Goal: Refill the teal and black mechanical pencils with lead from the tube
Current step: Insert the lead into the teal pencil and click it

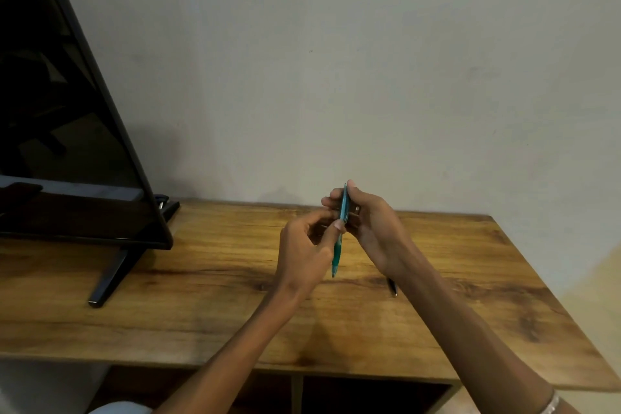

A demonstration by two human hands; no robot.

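Holding the teal pencil [340, 239] nearly upright above the bench [215, 282], tip down, well right of the monitor [67, 131]: right hand [373, 228] has its fingers curled round the upper barrel, thumb near the cap end; left hand [304, 245] pinches the barrel about midway with thumb and fingertips. Both grips are clenched on the same pencil. Judged step: working on the teal pencil's top end, either opening or closing it; cannot tell whether the cap is on or off. A small dark item shows between the right fingers but is too blurred to identify. Black pencil [391, 286] lies on the bench right of the monitor, mostly hidden under the right forearm, untouched. Lead tube: not seen, possibly inside a hand. Contents of the teal barrel are not visible. Next move likely needs the top open, barrel kept steady and upright, and thin leads fed in gently to avoid snapping.
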